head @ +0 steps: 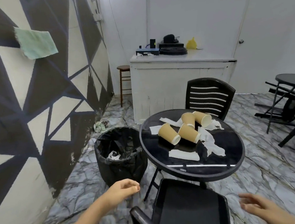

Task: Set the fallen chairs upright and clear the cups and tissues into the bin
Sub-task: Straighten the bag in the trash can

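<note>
Cups point(183, 126): four, tipped over on the round counter point(234, 140), beyond both hands.
Tissues point(211, 143): strewn among them.
Bin point(121, 167): just past left hand point(122, 190), which is loosely curled, empty.
Right hand point(256, 205): fingers spread, empty.
Chair point(187, 208): between the hands.

4 tan cups point(186, 126) tipped among white tissues point(210, 142); 2 chairs point(209, 95) upright.

Four paper cups point(185, 126), two upright chairs point(209, 95), one bin point(120, 160), two round tables point(235, 145), one stool point(124, 83).
</note>
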Demonstrator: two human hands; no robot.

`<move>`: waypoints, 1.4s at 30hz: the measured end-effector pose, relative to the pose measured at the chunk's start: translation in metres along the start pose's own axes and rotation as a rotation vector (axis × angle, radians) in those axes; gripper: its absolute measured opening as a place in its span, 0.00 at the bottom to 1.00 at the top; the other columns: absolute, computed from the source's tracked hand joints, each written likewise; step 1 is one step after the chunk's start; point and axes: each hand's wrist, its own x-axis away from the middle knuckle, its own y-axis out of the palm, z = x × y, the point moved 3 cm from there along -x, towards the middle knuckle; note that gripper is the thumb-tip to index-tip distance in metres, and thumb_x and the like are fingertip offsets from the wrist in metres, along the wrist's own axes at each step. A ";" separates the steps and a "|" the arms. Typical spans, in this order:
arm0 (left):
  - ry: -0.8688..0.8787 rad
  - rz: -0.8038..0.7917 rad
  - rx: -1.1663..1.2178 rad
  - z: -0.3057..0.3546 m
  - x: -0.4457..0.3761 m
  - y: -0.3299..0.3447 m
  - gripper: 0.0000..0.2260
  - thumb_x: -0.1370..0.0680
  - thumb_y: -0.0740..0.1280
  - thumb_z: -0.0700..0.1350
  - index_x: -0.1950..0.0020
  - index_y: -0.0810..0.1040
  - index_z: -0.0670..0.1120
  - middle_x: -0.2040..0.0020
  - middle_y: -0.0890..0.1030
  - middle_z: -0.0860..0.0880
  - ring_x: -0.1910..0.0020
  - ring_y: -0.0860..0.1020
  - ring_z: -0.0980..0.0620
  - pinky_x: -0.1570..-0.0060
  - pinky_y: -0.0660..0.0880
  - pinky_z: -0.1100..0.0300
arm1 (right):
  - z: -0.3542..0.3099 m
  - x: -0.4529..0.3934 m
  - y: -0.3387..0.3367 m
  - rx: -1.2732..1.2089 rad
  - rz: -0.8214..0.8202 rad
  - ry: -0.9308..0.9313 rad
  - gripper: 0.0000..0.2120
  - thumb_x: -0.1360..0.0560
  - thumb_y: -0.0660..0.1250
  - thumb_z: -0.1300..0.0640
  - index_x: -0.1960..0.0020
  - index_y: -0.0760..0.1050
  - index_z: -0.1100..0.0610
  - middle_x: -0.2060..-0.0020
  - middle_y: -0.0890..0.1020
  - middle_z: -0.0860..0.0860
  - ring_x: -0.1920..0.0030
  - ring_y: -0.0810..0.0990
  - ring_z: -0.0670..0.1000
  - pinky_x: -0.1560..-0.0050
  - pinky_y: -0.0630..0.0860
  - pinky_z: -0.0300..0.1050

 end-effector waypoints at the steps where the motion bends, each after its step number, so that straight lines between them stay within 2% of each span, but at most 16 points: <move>1: -0.004 0.039 -0.050 0.000 -0.004 -0.005 0.06 0.26 0.70 0.50 0.50 0.80 0.52 0.48 0.81 0.50 0.49 0.78 0.55 0.44 0.74 0.58 | -0.017 -0.015 0.011 0.106 -0.044 -0.035 0.16 0.28 0.71 0.58 0.41 0.74 0.53 0.45 0.79 0.52 0.44 0.77 0.50 0.39 0.69 0.46; 3: -0.018 0.109 -0.152 0.001 -0.008 -0.017 0.09 0.27 0.70 0.52 0.47 0.78 0.54 0.45 0.79 0.51 0.46 0.76 0.56 0.42 0.72 0.59 | -0.050 -0.041 0.041 0.280 -0.135 -0.103 0.18 0.28 0.71 0.53 0.39 0.72 0.49 0.42 0.77 0.47 0.39 0.74 0.48 0.37 0.68 0.43; 5: -0.027 0.174 -0.266 0.001 -0.010 -0.030 0.16 0.27 0.68 0.54 0.40 0.75 0.54 0.39 0.76 0.52 0.40 0.73 0.55 0.39 0.69 0.61 | -0.082 -0.066 0.077 0.398 -0.210 -0.178 0.21 0.28 0.70 0.50 0.37 0.70 0.47 0.38 0.75 0.46 0.37 0.71 0.47 0.35 0.67 0.41; 10: -0.076 0.308 -0.477 -0.003 -0.005 -0.066 0.24 0.24 0.64 0.54 0.30 0.67 0.48 0.29 0.68 0.48 0.30 0.67 0.51 0.32 0.64 0.58 | -0.155 -0.106 0.182 0.646 -0.380 -0.341 0.29 0.26 0.66 0.46 0.29 0.62 0.52 0.29 0.66 0.49 0.30 0.66 0.48 0.31 0.62 0.41; 15: -0.128 0.238 -0.795 -0.022 -0.010 -0.106 0.30 0.26 0.64 0.56 0.27 0.61 0.49 0.27 0.64 0.48 0.29 0.63 0.48 0.30 0.62 0.53 | -0.200 -0.139 0.276 0.788 -0.430 -0.431 0.33 0.26 0.65 0.44 0.26 0.58 0.53 0.27 0.63 0.51 0.28 0.63 0.51 0.29 0.62 0.46; 22: -0.128 0.183 -0.884 -0.045 -0.057 -0.193 0.32 0.27 0.63 0.58 0.26 0.60 0.48 0.25 0.63 0.47 0.28 0.62 0.47 0.30 0.60 0.53 | -0.239 -0.192 0.360 0.878 -0.385 -0.366 0.35 0.28 0.64 0.40 0.26 0.56 0.50 0.27 0.62 0.50 0.28 0.61 0.53 0.30 0.63 0.50; 30: -0.038 0.128 -0.885 -0.043 -0.117 -0.256 0.31 0.27 0.63 0.57 0.26 0.60 0.49 0.26 0.64 0.49 0.28 0.63 0.49 0.30 0.62 0.54 | -0.268 -0.232 0.392 0.837 -0.278 -0.291 0.35 0.28 0.64 0.41 0.26 0.56 0.50 0.26 0.62 0.51 0.27 0.61 0.54 0.29 0.63 0.51; 42: 0.031 0.043 -0.856 -0.022 -0.201 -0.262 0.31 0.28 0.64 0.59 0.28 0.62 0.51 0.28 0.66 0.51 0.30 0.66 0.50 0.33 0.66 0.55 | -0.288 -0.285 0.371 0.807 -0.171 -0.246 0.35 0.28 0.63 0.41 0.26 0.57 0.51 0.27 0.62 0.51 0.27 0.59 0.54 0.28 0.60 0.53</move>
